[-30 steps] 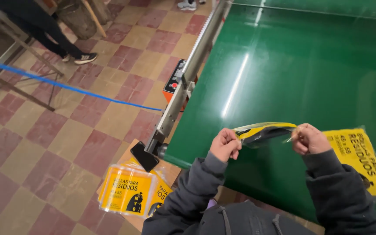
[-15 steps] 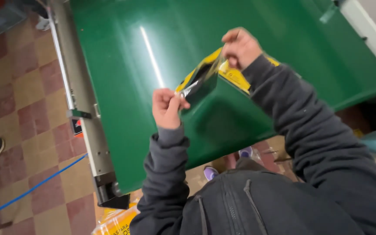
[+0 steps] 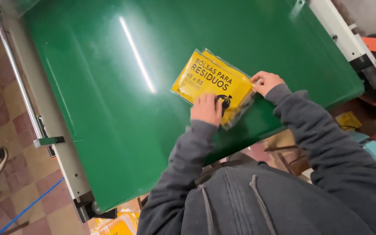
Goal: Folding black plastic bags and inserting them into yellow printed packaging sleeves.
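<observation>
**Inspector:** One green table fills your view, glossy, with one grey metal rail along its outer edge. On it lies one yellow packet in clear wrap, flat, near the edge closest to you.

**Operator:** And my hands?

**Inspector:** Two, both on that packet. Your left hand presses its near edge, fingers together and laid flat. Your right hand is at its right corner, fingers curled together there; I cannot tell whether they pinch the wrap. More yellow packets lie below the table's near corner; their count is not readable.

**Operator:** Changes?

**Inspector:** Half a second ago you held the packet bent in the air between both hands. It is now down and flattened.

**Operator:** Room?

**Inspector:** Bare green surface lies beyond and to your left of the packet. The near edge is just beside your left wrist.
</observation>
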